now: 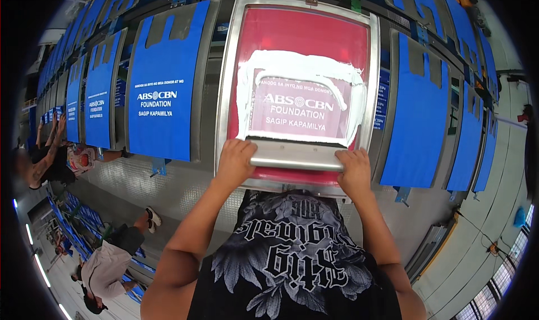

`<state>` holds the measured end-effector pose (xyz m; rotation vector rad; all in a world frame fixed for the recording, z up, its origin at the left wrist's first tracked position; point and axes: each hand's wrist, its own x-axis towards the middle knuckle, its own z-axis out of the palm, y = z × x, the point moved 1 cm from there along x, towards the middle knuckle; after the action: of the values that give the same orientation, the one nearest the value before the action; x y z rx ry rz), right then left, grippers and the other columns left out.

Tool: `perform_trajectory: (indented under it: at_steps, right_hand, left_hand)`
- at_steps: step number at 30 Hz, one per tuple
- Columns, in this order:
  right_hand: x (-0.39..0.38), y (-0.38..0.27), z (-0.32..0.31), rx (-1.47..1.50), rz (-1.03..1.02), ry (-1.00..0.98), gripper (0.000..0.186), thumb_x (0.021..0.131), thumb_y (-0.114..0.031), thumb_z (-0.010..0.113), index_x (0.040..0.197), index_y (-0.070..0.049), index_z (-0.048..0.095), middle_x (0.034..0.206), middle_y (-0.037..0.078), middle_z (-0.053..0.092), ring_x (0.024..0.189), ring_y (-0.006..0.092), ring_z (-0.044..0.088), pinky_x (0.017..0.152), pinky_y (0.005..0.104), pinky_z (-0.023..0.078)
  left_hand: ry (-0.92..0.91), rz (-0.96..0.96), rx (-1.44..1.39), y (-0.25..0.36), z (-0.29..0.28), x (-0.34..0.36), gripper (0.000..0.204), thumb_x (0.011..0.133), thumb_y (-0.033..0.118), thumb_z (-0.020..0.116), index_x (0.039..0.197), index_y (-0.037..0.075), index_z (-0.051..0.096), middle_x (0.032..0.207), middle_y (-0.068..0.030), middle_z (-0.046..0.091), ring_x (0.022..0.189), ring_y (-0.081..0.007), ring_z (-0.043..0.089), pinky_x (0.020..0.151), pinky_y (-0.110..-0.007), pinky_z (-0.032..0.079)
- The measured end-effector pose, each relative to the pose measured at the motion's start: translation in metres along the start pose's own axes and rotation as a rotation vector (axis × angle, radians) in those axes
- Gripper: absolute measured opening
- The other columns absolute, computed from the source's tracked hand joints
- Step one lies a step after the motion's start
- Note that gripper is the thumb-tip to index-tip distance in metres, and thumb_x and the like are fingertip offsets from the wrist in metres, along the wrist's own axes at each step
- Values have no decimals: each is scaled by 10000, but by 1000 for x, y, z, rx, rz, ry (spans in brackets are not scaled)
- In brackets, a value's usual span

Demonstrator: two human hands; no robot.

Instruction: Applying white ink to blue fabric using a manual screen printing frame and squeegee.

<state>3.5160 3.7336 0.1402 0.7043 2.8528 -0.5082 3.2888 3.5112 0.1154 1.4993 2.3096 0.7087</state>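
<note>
Squeegee [296, 156], a straight silver-metal bar, is held level in the head view, laid across the lower part of a red mesh screen [306, 28] and gripped at both ends! Its left end is clasped by the left hand [237, 161], fingers folded over the metal and pressed together; its right end is clasped likewise by the right hand [355, 171]. How the thumbs are set underneath cannot be told.

Around the mesh runs a rectangular silver metal frame [224, 78], and just above the bar thick white paint [281, 59] is spread in an uneven arch, its sides reaching down toward the squeegee. Inside that arch, pale lettering is seen on the mesh.

On either side, bright blue cut-out panels [168, 84] are lined up on grey boards, some marked with white print. Below the bar, a black sleeveless top [281, 252] with grey leaf patterns is seen between the forearms. Off to the left, well apart, a co-worker in a pale shirt [105, 269] is also caught.
</note>
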Motion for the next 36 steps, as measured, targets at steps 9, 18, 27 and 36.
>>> perform_trajectory:
  at_steps: [9,18,27,36]
  right_hand:
    - [155,55,-52,-41,22,32,371,649,-35,602,1010,-96,663,827,193,648,787,360,632,723,441,502]
    - [9,13,13,18,-89,151,467,597,57,589,1038,-88,633,902,136,637,889,322,570,983,507,363]
    - [192,57,-71,-7,-7,-58,386,645,-67,595,1020,-123,668,930,160,666,879,336,633,797,413,501]
    - [224,67,-110,20,-53,-59,442,624,-114,632,1064,-85,656,993,191,649,936,355,616,848,402,487]
  left_hand:
    - [-99,-152,81,-40,-37,173,337,680,269,754,942,71,681,853,-161,669,817,-323,647,744,-410,504]
    - [72,-5,68,-4,1,14,267,580,-23,637,837,44,667,735,-150,635,751,-350,604,721,-450,467]
    - [-155,-215,116,-43,-50,201,433,632,298,801,965,58,662,903,-156,666,857,-338,637,758,-398,497]
    - [-276,-451,-311,24,-19,14,384,876,388,574,913,9,623,771,-163,621,752,-285,610,686,-405,472]
